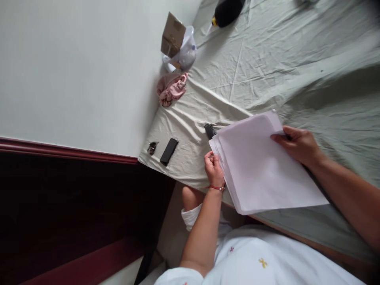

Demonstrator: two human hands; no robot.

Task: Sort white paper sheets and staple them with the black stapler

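A loose stack of white paper sheets [258,166] is held up at the edge of the cloth-covered surface, its left edges slightly uneven. My right hand [301,145] pinches the stack's right edge, thumb on top and fingers beneath. At the opposite edge, my left hand [213,169] is curled with its fingers closed against the sheets; its fingertips are partly hidden. Just beyond the stack's left corner lies a small black object [209,130], partly covered by the paper, so its kind is unclear.
A black phone [169,151] and a bunch of keys [152,148] lie left on the pale sheet [267,59]. Along the wall are a crumpled pink cloth [172,87], a plastic bag [189,51] and a cardboard piece [172,35]. A dark bottle [228,12] lies farther back.
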